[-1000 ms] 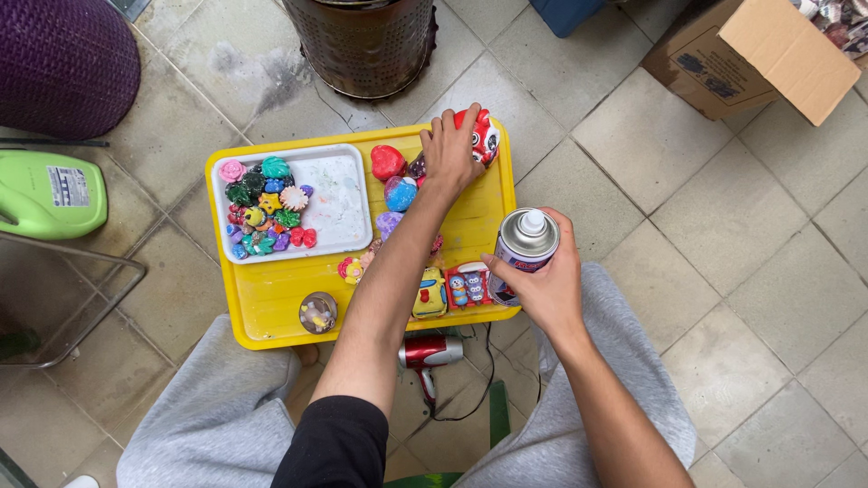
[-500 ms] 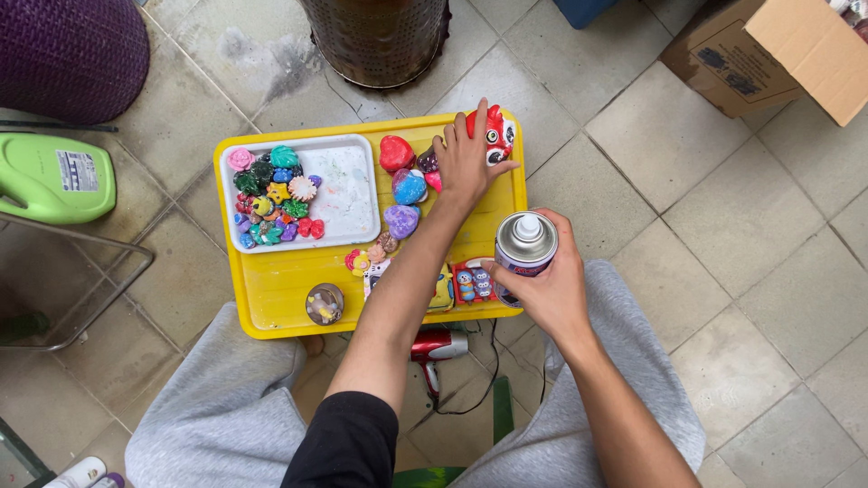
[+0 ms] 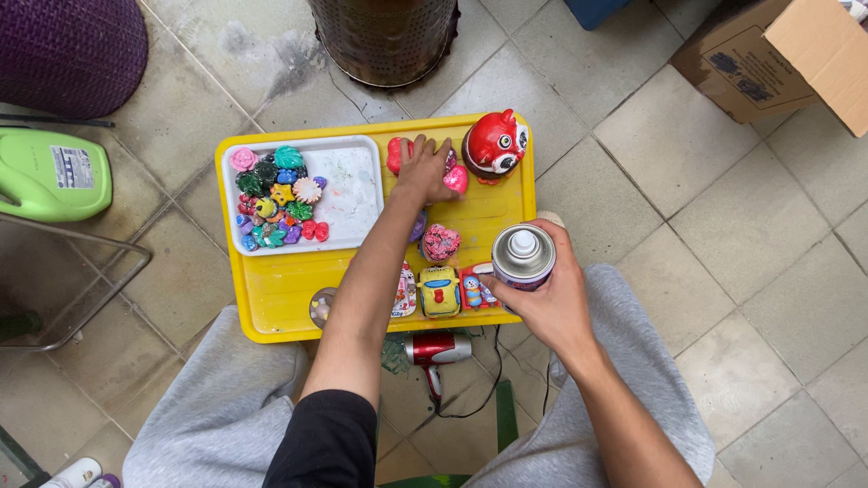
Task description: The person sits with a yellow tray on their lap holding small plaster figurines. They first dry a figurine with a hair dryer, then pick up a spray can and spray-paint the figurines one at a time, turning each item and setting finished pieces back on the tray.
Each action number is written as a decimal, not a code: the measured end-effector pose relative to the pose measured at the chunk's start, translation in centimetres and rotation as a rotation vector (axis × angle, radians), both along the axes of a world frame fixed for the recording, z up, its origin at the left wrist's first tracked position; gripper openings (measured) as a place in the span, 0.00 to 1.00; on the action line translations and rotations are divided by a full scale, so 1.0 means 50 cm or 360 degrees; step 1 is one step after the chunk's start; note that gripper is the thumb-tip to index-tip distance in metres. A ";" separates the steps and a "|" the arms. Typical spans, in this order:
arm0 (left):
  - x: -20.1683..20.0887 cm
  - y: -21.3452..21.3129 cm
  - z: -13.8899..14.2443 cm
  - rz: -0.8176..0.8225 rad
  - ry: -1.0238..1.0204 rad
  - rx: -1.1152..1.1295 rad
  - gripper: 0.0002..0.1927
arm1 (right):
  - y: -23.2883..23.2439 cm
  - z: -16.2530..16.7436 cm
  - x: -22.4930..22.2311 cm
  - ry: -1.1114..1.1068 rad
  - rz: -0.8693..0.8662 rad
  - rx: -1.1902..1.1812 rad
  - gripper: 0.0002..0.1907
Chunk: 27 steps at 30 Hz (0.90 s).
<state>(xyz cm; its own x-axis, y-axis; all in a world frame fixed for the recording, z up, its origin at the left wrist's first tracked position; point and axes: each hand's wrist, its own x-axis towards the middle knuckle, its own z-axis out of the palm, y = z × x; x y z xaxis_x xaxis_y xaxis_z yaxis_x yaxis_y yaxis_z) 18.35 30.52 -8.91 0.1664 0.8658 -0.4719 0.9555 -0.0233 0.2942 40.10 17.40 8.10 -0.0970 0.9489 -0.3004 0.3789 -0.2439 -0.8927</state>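
My left hand [image 3: 423, 170] reaches over the yellow tray [image 3: 280, 294] and lies on a cluster of small painted figures, between a red one [image 3: 395, 154] and a pink one [image 3: 457, 179]. Its palm hides what is under it, so its grip is unclear. A red round-eyed animal figure [image 3: 495, 143] stands just to the right of the hand, apart from it. My right hand [image 3: 551, 303] holds a spray can [image 3: 523, 256] upright at the tray's right front corner.
On the tray's left is a white tray [image 3: 348, 194] of several small coloured figures. A speckled pink figure [image 3: 440, 242] and yellow toy [image 3: 439, 291] sit near its front. A red hair dryer [image 3: 437, 351] lies between my knees. Green jug [image 3: 50, 176], purple stool [image 3: 68, 50], metal bin [image 3: 384, 36] and cardboard box [image 3: 778, 59] surround the tray.
My left hand has left the red animal figure and moved left onto the small figures. The spray can has stayed in my right hand. The camera view has shifted a little.
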 end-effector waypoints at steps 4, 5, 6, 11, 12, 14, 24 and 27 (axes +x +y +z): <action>-0.009 0.022 0.004 0.0011 -0.0087 -0.0130 0.50 | 0.005 -0.001 -0.004 0.0016 0.0016 -0.0026 0.41; -0.017 0.028 0.005 0.0018 -0.0140 -0.0162 0.48 | 0.005 -0.001 -0.004 0.0016 0.0020 -0.0024 0.41; -0.022 0.034 0.006 0.0023 -0.0192 -0.0192 0.45 | 0.006 0.000 -0.004 0.0016 0.0024 -0.0021 0.41; -0.020 0.035 0.008 0.0119 -0.0224 -0.0045 0.48 | 0.006 0.002 -0.002 0.0009 0.0032 -0.0077 0.41; -0.011 0.029 0.007 0.0127 -0.0234 0.0051 0.52 | 0.006 0.003 -0.002 0.0010 0.0028 -0.0104 0.41; 0.010 0.011 0.004 0.0095 -0.0093 0.0144 0.49 | 0.005 0.004 0.001 -0.0007 0.0035 -0.0076 0.41; 0.042 -0.009 -0.017 0.0030 0.0148 0.0407 0.38 | 0.000 0.006 -0.002 0.0059 -0.0040 0.0022 0.39; 0.032 0.005 -0.016 0.0152 0.0214 0.0483 0.37 | 0.002 0.007 -0.007 0.0158 -0.0095 0.0154 0.38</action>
